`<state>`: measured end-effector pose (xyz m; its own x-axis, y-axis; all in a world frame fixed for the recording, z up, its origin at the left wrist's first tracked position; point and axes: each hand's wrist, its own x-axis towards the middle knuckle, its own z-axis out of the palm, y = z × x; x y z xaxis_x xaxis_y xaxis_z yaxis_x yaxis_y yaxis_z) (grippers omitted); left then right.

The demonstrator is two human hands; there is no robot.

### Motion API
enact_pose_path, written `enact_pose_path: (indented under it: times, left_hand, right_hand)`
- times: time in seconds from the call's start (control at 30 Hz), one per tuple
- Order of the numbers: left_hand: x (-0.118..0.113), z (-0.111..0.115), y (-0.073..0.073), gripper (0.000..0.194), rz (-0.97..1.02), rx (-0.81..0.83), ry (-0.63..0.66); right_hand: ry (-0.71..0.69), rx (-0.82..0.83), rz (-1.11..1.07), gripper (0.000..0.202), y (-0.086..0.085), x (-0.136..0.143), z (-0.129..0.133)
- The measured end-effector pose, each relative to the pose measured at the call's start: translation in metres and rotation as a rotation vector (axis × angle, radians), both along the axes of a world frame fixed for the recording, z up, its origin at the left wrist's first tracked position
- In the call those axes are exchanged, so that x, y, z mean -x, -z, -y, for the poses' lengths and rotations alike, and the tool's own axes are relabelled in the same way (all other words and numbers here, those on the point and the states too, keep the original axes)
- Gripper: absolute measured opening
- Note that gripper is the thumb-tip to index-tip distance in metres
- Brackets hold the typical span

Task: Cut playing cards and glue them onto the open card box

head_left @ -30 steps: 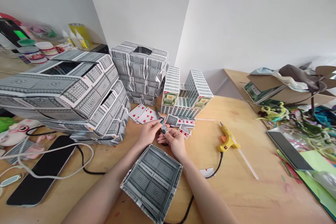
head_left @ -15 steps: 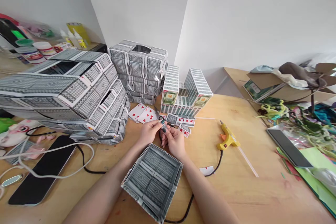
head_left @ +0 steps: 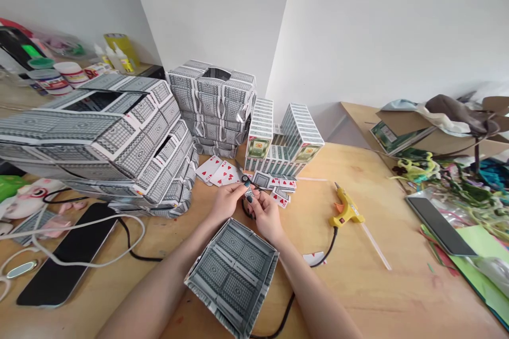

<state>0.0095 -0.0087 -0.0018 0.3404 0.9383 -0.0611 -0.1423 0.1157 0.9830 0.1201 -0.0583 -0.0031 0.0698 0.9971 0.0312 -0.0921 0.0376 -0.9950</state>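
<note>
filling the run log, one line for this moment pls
left hand: pinches small card piece | right hand: holds same piece | card box between forearms

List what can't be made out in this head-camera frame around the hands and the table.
- Small folded card piece: pinched between left hand and right hand; fingers cover most of it, and it is too small to read.
- Dark object under the hands, possibly scissors: mostly hidden.
- Black cable of the glue gun: cut off by the bottom edge.
- Green sheets: cut off by the right edge.
</note>
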Motion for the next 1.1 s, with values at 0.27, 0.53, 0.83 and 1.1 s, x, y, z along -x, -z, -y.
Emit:
enact_pose_path:
  times: [0.27, 0.53, 0.83, 1.1]
  left_hand:
    - [-0.003, 0.001, 0.003, 0.03, 0.025, -0.031, 0.026]
    - [-0.004, 0.01, -0.006, 0.035, -0.145, -0.104, -0.013]
    - [0.001, 0.008, -0.003, 0.038, -0.229, -0.156, -0.029]
    - [-0.006, 0.006, -0.002, 0.024, -0.04, -0.003, -0.145]
  right_hand:
    - [0.006, -0.037, -0.014, 0.027, 0.0, -0.004, -0.004]
    - [-0.025, 0.001, -0.02, 0.03, 0.001, -0.004, -0.002]
    - [-0.191, 0.117, -0.094, 0.027, 0.009, -0.008, -0.004]
    - [-0.147, 0.049, 0.037, 0.023, 0.007, -0.008, -0.003]
